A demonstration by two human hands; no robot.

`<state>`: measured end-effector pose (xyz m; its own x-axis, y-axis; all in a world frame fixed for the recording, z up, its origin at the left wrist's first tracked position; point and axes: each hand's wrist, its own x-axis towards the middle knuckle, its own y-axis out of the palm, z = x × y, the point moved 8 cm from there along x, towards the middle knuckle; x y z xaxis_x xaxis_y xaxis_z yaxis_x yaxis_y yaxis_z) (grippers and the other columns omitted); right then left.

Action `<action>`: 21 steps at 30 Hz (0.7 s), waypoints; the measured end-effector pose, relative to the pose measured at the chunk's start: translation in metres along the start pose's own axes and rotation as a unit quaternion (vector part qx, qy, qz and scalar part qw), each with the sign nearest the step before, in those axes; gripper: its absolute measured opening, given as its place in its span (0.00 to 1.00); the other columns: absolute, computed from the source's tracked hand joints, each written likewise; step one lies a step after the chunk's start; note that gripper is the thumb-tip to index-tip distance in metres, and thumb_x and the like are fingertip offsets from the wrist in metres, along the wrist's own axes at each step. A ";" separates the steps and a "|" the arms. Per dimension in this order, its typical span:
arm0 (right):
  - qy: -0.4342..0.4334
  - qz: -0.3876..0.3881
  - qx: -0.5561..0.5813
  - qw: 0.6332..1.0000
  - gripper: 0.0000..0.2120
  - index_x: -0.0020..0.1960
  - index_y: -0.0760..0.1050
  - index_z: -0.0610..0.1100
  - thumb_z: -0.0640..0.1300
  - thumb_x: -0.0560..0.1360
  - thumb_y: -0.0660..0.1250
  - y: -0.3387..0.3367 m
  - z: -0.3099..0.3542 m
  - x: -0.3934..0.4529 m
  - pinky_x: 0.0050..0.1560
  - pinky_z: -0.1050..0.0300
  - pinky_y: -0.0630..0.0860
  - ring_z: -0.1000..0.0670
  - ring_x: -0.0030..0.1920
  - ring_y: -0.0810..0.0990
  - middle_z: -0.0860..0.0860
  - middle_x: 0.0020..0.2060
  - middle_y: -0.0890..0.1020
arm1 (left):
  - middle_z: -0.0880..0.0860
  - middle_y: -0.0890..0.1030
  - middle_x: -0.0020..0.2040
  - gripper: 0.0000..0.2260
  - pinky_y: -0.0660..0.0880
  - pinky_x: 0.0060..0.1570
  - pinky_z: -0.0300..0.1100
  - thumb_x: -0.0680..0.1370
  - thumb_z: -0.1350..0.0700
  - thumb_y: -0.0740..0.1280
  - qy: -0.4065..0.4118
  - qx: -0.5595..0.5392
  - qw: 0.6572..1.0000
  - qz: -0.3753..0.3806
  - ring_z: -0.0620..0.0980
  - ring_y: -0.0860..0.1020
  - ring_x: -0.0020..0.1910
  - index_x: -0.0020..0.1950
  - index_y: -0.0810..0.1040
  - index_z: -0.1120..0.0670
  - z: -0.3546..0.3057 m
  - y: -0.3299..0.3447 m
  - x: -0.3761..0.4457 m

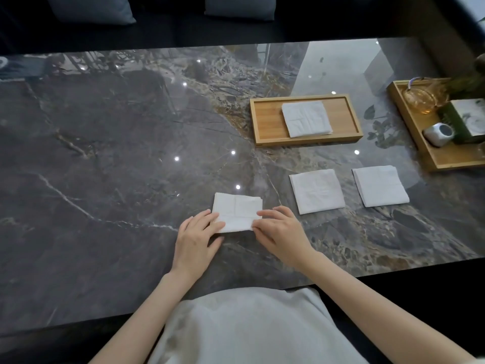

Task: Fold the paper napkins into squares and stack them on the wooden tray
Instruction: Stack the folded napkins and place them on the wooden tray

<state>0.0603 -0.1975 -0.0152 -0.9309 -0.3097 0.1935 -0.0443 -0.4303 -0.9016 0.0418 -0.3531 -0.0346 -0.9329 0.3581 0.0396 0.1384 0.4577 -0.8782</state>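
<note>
A white paper napkin [237, 210] lies partly folded on the dark marble table, right in front of me. My left hand [196, 239] grips its near left corner. My right hand [279, 232] pinches its near right edge. To the right lie two more flat white napkins, one [317, 191] close by and one [380, 185] farther right. The wooden tray [265, 119] stands beyond them and holds a folded napkin [306, 118] near its middle.
A second wooden tray [443, 160] at the far right carries a glass teapot [420, 97], a small white cup [438, 133] and a green box [465, 119]. Cushions [91, 7] sit beyond the table's far edge. The table's near edge runs just in front of my body.
</note>
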 end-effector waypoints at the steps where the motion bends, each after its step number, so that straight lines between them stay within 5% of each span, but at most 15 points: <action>1: 0.035 0.016 0.032 0.999 0.04 0.38 0.82 0.42 0.40 0.71 0.69 -0.005 -0.007 0.001 0.53 0.57 0.69 0.48 0.45 0.83 0.48 0.38 0.86 | 0.57 0.83 0.52 0.11 0.71 0.57 0.56 0.63 0.66 0.76 -0.009 -0.036 0.999 -0.009 0.57 0.77 0.58 0.44 0.83 0.59 -0.003 -0.002 0.004; 3: 0.098 0.045 0.103 0.989 0.04 0.42 0.82 0.42 0.40 0.73 0.68 -0.015 -0.022 0.001 0.52 0.62 0.66 0.49 0.45 0.81 0.48 0.42 0.85 | 0.56 0.84 0.49 0.08 0.71 0.57 0.44 0.66 0.67 0.74 -0.037 -0.128 0.991 -0.019 0.51 0.79 0.55 0.42 0.83 0.58 -0.008 -0.004 0.012; 6: 0.182 0.052 0.233 0.954 0.05 0.43 0.81 0.46 0.41 0.74 0.66 -0.030 -0.046 -0.006 0.44 0.66 0.68 0.54 0.39 0.77 0.53 0.38 0.84 | 0.52 0.85 0.41 0.08 0.70 0.40 0.26 0.70 0.62 0.72 -0.113 -0.260 0.959 0.001 0.36 0.78 0.40 0.42 0.83 0.49 -0.016 -0.003 0.024; 9: 0.283 0.050 0.376 0.881 0.08 0.39 0.79 0.51 0.45 0.75 0.64 -0.039 -0.075 -0.018 0.34 0.68 0.68 0.57 0.32 0.73 0.58 0.30 0.79 | 0.50 0.83 0.36 0.12 0.74 0.41 0.39 0.71 0.60 0.71 -0.168 -0.357 0.918 0.041 0.43 0.78 0.36 0.38 0.80 0.41 -0.029 0.008 0.036; 11: 0.320 0.059 0.448 0.833 0.11 0.39 0.78 0.44 0.48 0.75 0.63 -0.041 -0.090 -0.025 0.39 0.65 0.68 0.54 0.36 0.73 0.52 0.32 0.77 | 0.50 0.84 0.36 0.10 0.76 0.43 0.44 0.71 0.61 0.71 -0.186 -0.416 0.888 0.066 0.47 0.80 0.38 0.39 0.81 0.44 -0.044 0.014 0.045; 13: 0.339 0.068 0.497 0.796 0.13 0.39 0.77 0.39 0.48 0.75 0.64 -0.045 -0.103 -0.030 0.43 0.59 0.70 0.50 0.39 0.75 0.48 0.35 0.77 | 0.46 0.85 0.36 0.08 0.78 0.41 0.38 0.72 0.62 0.70 -0.193 -0.469 0.859 0.075 0.44 0.81 0.38 0.40 0.82 0.48 -0.061 0.020 0.056; 15: 0.349 0.063 0.536 0.766 0.06 0.40 0.81 0.45 0.42 0.74 0.67 -0.050 -0.114 -0.034 0.41 0.64 0.75 0.53 0.41 0.81 0.54 0.37 0.83 | 0.43 0.85 0.35 0.06 0.76 0.37 0.32 0.72 0.62 0.70 -0.203 -0.508 0.834 0.072 0.41 0.81 0.37 0.42 0.82 0.51 -0.076 0.024 0.066; 21: 0.402 0.014 0.521 0.753 0.06 0.35 0.82 0.46 0.39 0.71 0.71 -0.064 -0.162 -0.047 0.33 0.68 0.75 0.57 0.35 0.82 0.54 0.32 0.85 | 0.44 0.85 0.33 0.04 0.79 0.31 0.35 0.73 0.61 0.68 -0.283 -0.541 0.789 0.071 0.43 0.83 0.35 0.45 0.80 0.54 -0.102 0.053 0.088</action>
<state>0.0481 -0.0177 -0.0295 -0.8630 0.1020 -0.4948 -0.1020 -0.9944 -0.0271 0.0014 -0.2144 -0.0287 -0.8393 0.1883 -0.5101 0.1721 0.9819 0.0793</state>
